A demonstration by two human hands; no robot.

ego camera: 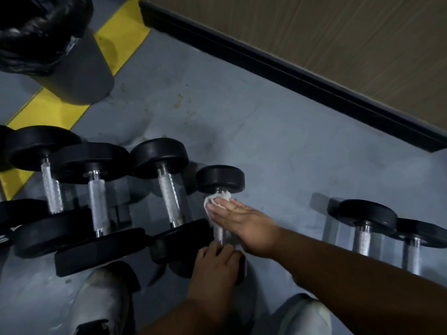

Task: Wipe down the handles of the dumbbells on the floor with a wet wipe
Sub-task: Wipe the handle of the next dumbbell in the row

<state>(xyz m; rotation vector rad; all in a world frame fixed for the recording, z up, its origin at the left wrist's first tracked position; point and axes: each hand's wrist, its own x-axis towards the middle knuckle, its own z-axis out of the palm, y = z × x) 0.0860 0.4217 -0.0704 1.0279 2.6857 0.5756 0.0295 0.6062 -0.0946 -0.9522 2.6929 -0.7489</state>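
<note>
We hold a white wet wipe (216, 200) against the shiny handle (219, 232) of a small dumbbell (220, 178) on the grey floor (266, 146). Our right hand (244, 222) presses it with fingers straight and close together. Our left hand (215, 264) curls over the near end of this dumbbell. More dumbbells (167, 180) lie just beside it

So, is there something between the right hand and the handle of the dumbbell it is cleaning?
Only the wet wipe. The right hand presses it on the handle with straight fingers, near the far weight. Nothing else visible blocks it; the left hand grips the near end.
</note>
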